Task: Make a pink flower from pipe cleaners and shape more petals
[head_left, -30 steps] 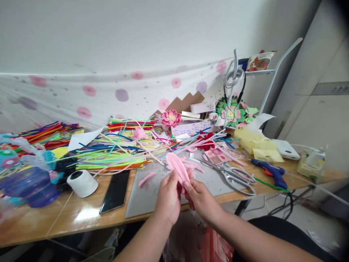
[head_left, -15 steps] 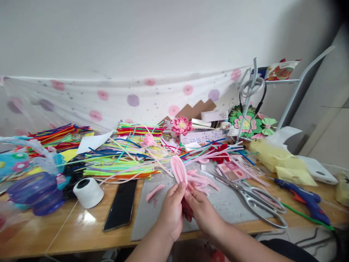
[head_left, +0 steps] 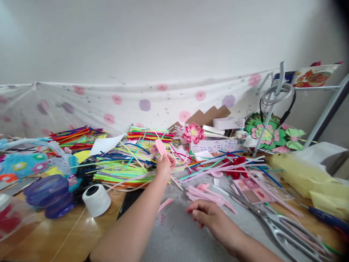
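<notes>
My left hand (head_left: 163,168) is stretched far forward over the heaped pipe cleaners. Its fingers are closed on a pink pipe-cleaner petal (head_left: 161,147), a looped shape that points up. Behind that petal, a pink flower is partly hidden. My right hand (head_left: 208,217) hovers low over the grey mat (head_left: 185,240), fingers loosely curled and apart, with nothing seen in them. Just beyond it lies a pile of pink pipe-cleaner pieces (head_left: 209,194). One short pink piece (head_left: 165,204) rests on the mat to the left, beside my left forearm.
Large scissors (head_left: 261,213) lie at the right, near a blue glue gun (head_left: 327,218). On the left stand a white thread cone (head_left: 96,200) and a purple container (head_left: 47,194). A finished pink flower (head_left: 193,133) sits at the back. My left forearm partly covers a black phone (head_left: 127,205).
My hands have parted. The left has carried the pink petal forward and left to the pipe-cleaner heap; the right has let go and dropped back over the mat. The view has shifted left.
</notes>
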`<state>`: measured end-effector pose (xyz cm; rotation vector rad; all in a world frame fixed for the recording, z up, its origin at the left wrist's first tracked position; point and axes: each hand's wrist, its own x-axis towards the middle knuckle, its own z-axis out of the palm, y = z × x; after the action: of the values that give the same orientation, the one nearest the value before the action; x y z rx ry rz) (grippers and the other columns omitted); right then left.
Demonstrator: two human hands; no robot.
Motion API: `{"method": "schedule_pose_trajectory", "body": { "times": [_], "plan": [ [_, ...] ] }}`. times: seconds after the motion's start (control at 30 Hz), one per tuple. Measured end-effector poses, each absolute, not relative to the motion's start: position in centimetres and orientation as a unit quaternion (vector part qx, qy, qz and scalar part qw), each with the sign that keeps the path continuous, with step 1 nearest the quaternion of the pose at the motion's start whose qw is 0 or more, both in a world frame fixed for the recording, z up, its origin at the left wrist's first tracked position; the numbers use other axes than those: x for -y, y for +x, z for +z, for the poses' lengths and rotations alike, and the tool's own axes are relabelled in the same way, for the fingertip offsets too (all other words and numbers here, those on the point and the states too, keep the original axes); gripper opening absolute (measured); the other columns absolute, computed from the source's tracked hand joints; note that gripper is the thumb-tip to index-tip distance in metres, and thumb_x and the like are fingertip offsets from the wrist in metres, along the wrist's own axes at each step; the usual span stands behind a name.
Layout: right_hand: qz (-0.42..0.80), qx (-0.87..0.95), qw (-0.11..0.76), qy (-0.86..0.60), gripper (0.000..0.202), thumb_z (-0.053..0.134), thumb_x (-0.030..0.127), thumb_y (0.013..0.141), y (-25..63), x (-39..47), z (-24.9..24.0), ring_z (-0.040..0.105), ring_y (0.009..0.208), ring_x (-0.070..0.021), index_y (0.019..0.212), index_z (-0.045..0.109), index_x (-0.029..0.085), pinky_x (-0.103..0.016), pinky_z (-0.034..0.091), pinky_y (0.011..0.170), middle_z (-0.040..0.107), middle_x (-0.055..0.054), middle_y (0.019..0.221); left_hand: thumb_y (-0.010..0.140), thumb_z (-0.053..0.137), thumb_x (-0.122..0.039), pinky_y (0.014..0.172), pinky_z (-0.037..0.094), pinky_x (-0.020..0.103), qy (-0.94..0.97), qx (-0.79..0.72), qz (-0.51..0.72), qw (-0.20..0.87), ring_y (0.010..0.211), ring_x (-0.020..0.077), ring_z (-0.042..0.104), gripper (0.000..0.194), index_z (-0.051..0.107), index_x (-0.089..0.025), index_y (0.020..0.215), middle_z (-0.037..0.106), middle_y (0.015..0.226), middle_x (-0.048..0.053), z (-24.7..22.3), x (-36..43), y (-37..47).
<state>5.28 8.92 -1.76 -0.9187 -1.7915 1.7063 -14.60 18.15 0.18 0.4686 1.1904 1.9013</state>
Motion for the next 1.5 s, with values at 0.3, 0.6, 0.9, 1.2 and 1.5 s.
{"method": "schedule_pose_trajectory", "body": {
  "times": [0.3,0.6,0.9,1.2,1.5],
  "plan": [
    [0.581,0.725,0.163,-0.332,0.026,0.05,0.029,0.073,5.6,-9.2,-3.2,0.049,0.062,-0.013,0.088,0.064,0.013,-0.024,0.037,0.057,0.061,-0.006,0.081,0.085,0.05,-0.033,0.072,0.051,0.037,0.175,-0.47,0.748,0.434,0.086,0.0175,0.059,0.031,0.053,-0.015,0.11,0.058,0.106,0.008,-1.8,-20.5,-15.0],
    [0.51,0.788,0.126,-0.323,0.029,0.048,0.023,0.071,5.2,-9.6,-3.6,0.058,0.082,-0.0219,0.09,0.068,0.013,-0.028,0.043,0.068,0.066,-0.01,0.089,0.084,0.048,-0.035,0.05,0.044,0.022,0.188,-0.459,0.761,0.418,0.047,0.0082,0.053,0.02,0.048,-0.017,0.075,0.054,0.056,-0.004,-1.6,-20.3,-15.2],
    [0.427,0.782,0.306,-0.335,0.033,0.044,0.037,0.083,6.1,-12.4,1.2,0.059,0.076,-0.0177,0.097,0.066,0.017,-0.029,0.046,0.069,0.065,-0.008,0.086,0.076,0.056,-0.043,0.041,0.037,0.019,0.27,-0.442,0.728,0.448,0.04,0.0069,0.044,0.028,0.053,-0.016,0.074,0.051,0.052,-0.004,0.8,-15.2,-11.7],
    [0.326,0.815,0.32,-0.355,0.037,0.037,0.028,0.086,-1.8,-20.2,3.0,0.061,0.07,-0.0152,0.108,0.063,0.013,-0.026,0.047,0.063,0.068,-0.007,0.087,0.073,0.059,-0.047,0.035,0.022,0.017,0.272,-0.411,0.72,0.488,0.035,0.0035,0.027,0.034,0.052,-0.015,0.069,0.038,0.045,-0.008,-1.3,-11.8,-11.1],
    [0.23,0.826,0.311,-0.41,0.013,0.064,0.02,0.068,-9.6,-26.1,-0.6,0.057,0.09,-0.0222,0.079,0.07,0.015,-0.03,0.038,0.079,0.066,-0.01,0.092,0.078,0.053,-0.048,0.043,0.031,0.018,0.188,-0.396,0.821,0.367,0.044,0.005,0.037,0.03,0.049,-0.019,0.077,0.042,0.055,-0.007,-1.4,-12.6,-13.3]
  ]
}}
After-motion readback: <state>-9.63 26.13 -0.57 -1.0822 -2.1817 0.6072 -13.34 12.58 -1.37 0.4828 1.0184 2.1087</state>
